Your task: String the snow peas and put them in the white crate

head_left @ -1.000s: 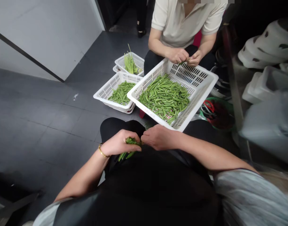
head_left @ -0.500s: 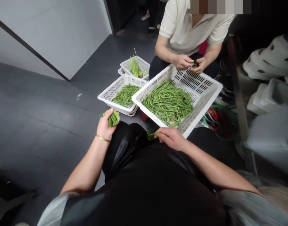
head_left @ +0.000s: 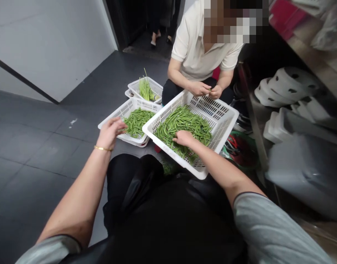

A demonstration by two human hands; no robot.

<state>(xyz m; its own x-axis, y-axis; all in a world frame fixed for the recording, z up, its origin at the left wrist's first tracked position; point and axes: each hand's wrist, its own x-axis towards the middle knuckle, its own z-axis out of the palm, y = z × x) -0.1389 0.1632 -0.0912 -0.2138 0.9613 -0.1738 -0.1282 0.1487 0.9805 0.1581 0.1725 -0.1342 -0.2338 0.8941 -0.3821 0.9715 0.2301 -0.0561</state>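
Observation:
My left hand point(head_left: 112, 132), with a gold bracelet on its wrist, hovers at the near left edge of the smaller white basket point(head_left: 109, 119). Its fingers are stretched towards the green pea pods point(head_left: 138, 121) there and hold nothing that I can see. In the larger white basket point(head_left: 226, 123), my right hand point(head_left: 184, 138) reaches down into a heap of pea pods point(head_left: 182, 121). Its fingers are curled and their tips are hidden, so whatever they pinch does not show.
A co-worker point(head_left: 201, 60) sits opposite, both hands together above the far rim of the larger basket. Behind the smaller basket stands another basket point(head_left: 157, 88) with long green stalks point(head_left: 146, 90). White containers point(head_left: 289, 88) and grey bins point(head_left: 303, 168) line the right side.
My left hand has moved left over the smaller basket, and the bunch of pea pods it held is gone from it. My right hand has gone from the near rim into the larger basket.

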